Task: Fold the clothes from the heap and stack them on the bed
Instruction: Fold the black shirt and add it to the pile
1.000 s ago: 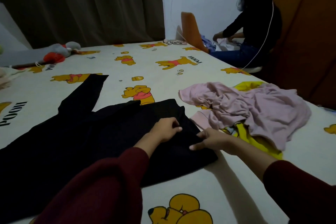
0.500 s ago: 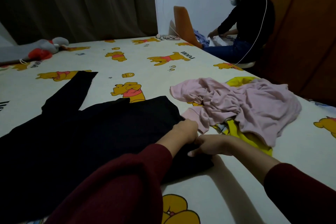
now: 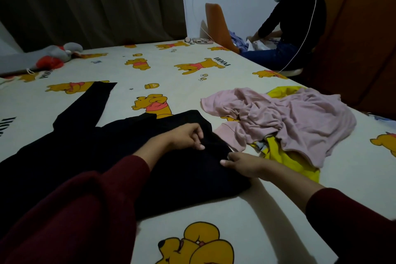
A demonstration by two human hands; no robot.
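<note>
Black top (image 3: 90,156) lies spread on the bed (image 3: 175,83), one sleeve out, unfolded. Left hand (image 3: 187,137) and right hand (image 3: 243,162) each pinch its right edge with curled fingers. Heap (image 3: 285,122) at right untouched; no stack seen.

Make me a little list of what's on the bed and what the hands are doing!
bed: sheet with yellow bear print
black garment: spread flat, one sleeve stretched toward the curtain
left hand: fingers curled, pinching the black cloth
right hand: gripping the black garment's edge
heap: pink garment crumpled over a yellow garment, right of the black one
folded stack: none visible
</note>
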